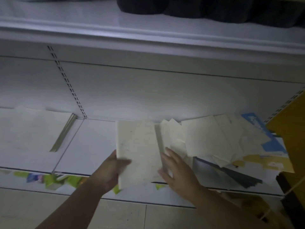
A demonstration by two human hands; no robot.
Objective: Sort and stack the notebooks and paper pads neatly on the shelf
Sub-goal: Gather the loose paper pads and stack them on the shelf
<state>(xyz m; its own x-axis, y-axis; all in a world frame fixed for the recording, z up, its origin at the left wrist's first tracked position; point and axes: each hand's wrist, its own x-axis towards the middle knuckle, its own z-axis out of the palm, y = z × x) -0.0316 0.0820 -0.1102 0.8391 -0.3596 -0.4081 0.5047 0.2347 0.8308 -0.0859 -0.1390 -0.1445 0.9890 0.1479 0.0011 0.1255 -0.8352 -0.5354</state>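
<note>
Two hands (108, 172) (179, 174); one held pad (138, 149); one stack (33, 129).

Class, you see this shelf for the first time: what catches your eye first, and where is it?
At centre the left hand grips a pale pad stack; the right hand presses its right edge. Right of them sprawls a messy paper heap; a tidy stack lies far left on the shelf.

On the white shelf (92, 146): at 9 o'clock, a neat stack of pale pads (33, 129), lying flat. At 3 o'clock, a loose heap of pale pads and sheets (206, 138), overlapping blue-printed sheets (272, 142). At 4 o'clock, by the front edge, a dark notebook (239, 177).
</note>
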